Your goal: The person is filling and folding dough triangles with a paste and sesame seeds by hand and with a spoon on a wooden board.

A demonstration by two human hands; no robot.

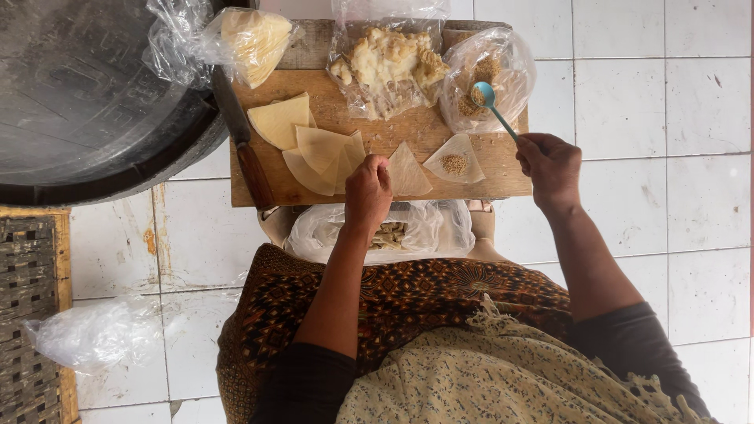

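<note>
Filling step, mid-scoop. Your right hand grips the handle of a light blue spoon, fingers closed around its near end; the bowl of the spoon sits inside the open clear bag of brown crumbly filling at the far right of the wooden cutting board. Whether the spoon carries a load cannot be read from here.

Your left hand rests at the near edge of the board, fingers curled narrow with the tips touching the corner of a bare triangular wrapper. Just right of it lies a second wrapper that already holds 1 small mound of filling.

Other items: a loose stack of pale wrappers on the left of the board, a knife along the left edge, a bag of pale lumpy mixture at the far middle, a bag of spare wrappers far left, and a bag in your lap.

Judgement: the bare wrapper is the next to be filled. Draw the spoon near and left, keep it level, and set the portion at the wrapper's middle while your left fingertips keep the sheet flat.
</note>
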